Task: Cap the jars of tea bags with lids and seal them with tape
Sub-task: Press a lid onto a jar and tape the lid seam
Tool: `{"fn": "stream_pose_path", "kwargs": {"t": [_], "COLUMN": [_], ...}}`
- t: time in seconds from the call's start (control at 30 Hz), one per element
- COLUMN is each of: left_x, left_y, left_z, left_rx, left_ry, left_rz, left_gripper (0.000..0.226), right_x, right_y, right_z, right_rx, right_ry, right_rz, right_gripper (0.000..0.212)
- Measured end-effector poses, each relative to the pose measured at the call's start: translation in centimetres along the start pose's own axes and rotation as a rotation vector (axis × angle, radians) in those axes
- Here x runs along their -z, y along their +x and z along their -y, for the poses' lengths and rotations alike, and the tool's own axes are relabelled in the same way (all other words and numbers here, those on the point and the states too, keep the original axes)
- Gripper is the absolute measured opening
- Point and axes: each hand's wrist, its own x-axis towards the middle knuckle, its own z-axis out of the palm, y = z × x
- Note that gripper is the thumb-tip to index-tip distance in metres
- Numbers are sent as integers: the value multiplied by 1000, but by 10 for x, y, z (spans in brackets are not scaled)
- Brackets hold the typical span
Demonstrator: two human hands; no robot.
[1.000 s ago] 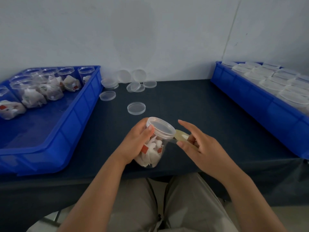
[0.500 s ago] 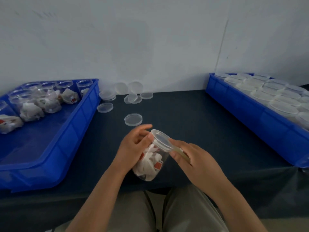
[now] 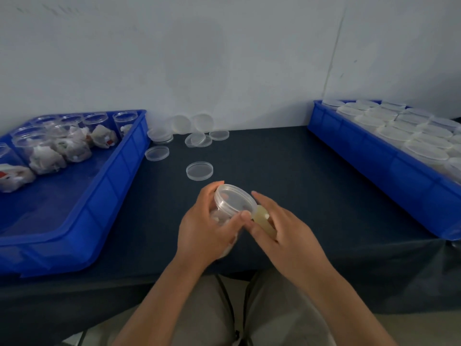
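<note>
A clear jar of tea bags (image 3: 225, 213) with a clear lid (image 3: 235, 201) on it is tilted over the table's front edge. My left hand (image 3: 207, 228) grips the jar body, thumb near the lid's rim. My right hand (image 3: 282, 231) holds a strip of yellowish tape (image 3: 262, 219) against the jar's side just below the lid, pinched between thumb and fingers. Most of the jar body is hidden by my left hand.
A blue tray (image 3: 104, 196) at the left holds several open jars of tea bags (image 3: 47, 156). A blue tray (image 3: 389, 176) at the right holds several capped jars (image 3: 399, 128). Loose clear lids (image 3: 199, 170) lie on the dark table (image 3: 287, 176) near the wall.
The jar has turned in my left hand, and that hand has wrapped further round it. My right hand has closed in and now has the tape at the jar's side.
</note>
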Motion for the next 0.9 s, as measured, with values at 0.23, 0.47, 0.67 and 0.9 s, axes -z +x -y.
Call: {"fn": "stream_pose_path", "kwargs": {"t": [0.23, 0.47, 0.67, 0.9], "left_x": [18, 13, 10, 13], "left_y": [21, 35, 43, 18], "left_z": [20, 29, 15, -5], "left_rx": [64, 123, 121, 26], "left_ry": [-248, -451, -404, -120], "left_rz": [194, 505, 613, 317], "left_gripper": [53, 40, 44, 67], "right_x": [4, 17, 20, 17], "right_y": [7, 12, 9, 5], "right_z": [-12, -21, -19, -7], "right_rx": [27, 30, 14, -13], "right_ry": [47, 70, 53, -33], "right_rz": [112, 81, 94, 26], "right_gripper": [49, 49, 60, 59]}}
